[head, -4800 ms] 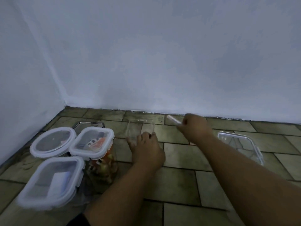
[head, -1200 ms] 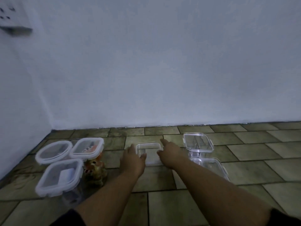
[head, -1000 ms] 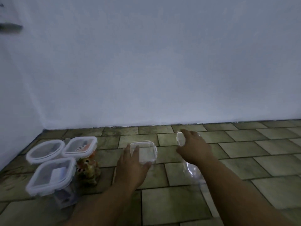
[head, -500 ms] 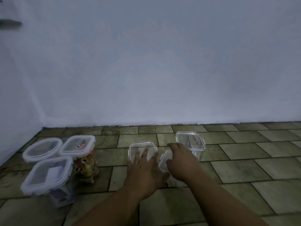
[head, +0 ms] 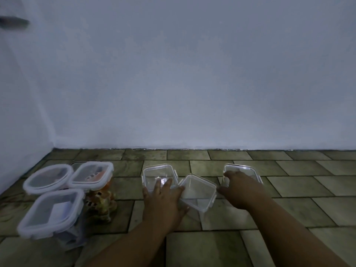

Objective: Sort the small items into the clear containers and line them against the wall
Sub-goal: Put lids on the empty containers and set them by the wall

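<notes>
We've got a greenish-brown tiled floor (head: 298, 184) here, tiles laid in offset rows with dark grout lines, looking kinda stained and blotchy toward the left corner. Way up top left we can see a dark blurry thing (head: 14, 23), too smeared to make out.

A plain, pale blue-white painted back wall (head: 192, 74) fills most of the view and meets a matching side wall (head: 17, 116) in a corner at the left. Below lies a floor of mottled olive-green rectangular tiles (head: 300, 191) with dark joints. A blurred dark fixture (head: 14, 22) sits high on the side wall. The light is dim.
</notes>
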